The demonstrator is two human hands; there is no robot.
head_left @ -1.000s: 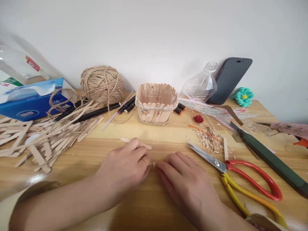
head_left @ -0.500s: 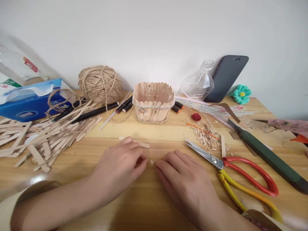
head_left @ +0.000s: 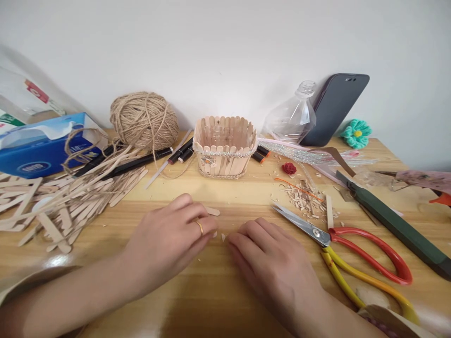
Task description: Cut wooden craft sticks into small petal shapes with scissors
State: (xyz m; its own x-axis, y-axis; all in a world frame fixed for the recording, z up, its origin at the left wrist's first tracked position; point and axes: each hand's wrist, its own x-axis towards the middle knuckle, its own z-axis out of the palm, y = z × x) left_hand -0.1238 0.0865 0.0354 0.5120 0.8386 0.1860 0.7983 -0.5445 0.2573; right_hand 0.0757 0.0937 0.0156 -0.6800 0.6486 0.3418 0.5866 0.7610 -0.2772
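Observation:
My left hand (head_left: 172, 239), with a ring on one finger, is closed, thumb and fingers pressed together just above the tabletop. Whatever its fingertips hold, if anything, is too hidden to name. Close by on the right, my right hand (head_left: 273, 260) rests low on the table with its fingers curled together. A small pointed pale wood chip (head_left: 223, 237) shows at its fingertips. Behind my left hand lies a craft stick (head_left: 213, 211), partly covered by the fingers. Farther back stands a small basket (head_left: 225, 164) of craft sticks, trimmed with a beaded band and twine.
Scissors (head_left: 317, 233) with red and yellow handles lie right of my right hand, beside a green-handled cutter (head_left: 391, 220) and wood shavings (head_left: 303, 199). Loose craft sticks (head_left: 52, 230), a twine ball (head_left: 144, 119) and a blue tissue pack (head_left: 38, 157) crowd the left. A cut bottle (head_left: 294, 117) and phone (head_left: 338, 108) stand behind.
My left hand has shifted slightly left and covers more of the craft stick behind it. The right hand and the chip at its fingertips stay nearly in place. The view has shifted slightly.

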